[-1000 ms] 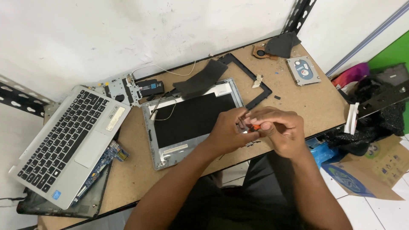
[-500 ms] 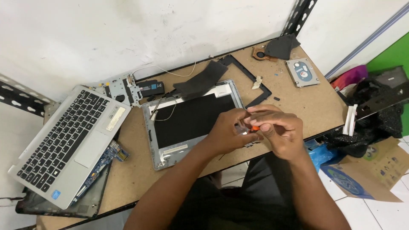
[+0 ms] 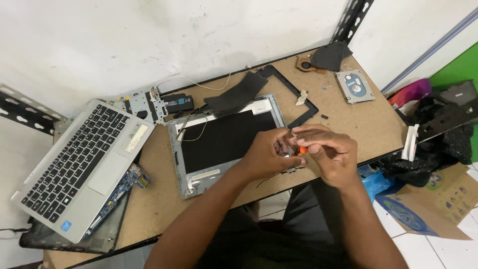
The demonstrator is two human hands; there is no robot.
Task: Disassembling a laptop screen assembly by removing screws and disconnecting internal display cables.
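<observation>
A silver laptop lid with a black panel lies face up on the brown workbench. Over its right front corner my two hands meet. My right hand pinches a small tool with an orange handle. My left hand curls its fingers against the tool's tip; what lies under them is hidden. A thin wire loops over the panel's top left.
A silver keyboard base rests on a circuit board at the left. Behind the lid lie a black bezel frame, black sheet, metal bracket, fan and hard drive. Bags and cardboard sit on the floor at right.
Both hands stay over the lid's right front corner; the right hand's fingers have shifted slightly around the orange tool. Nothing else on the bench has moved.
</observation>
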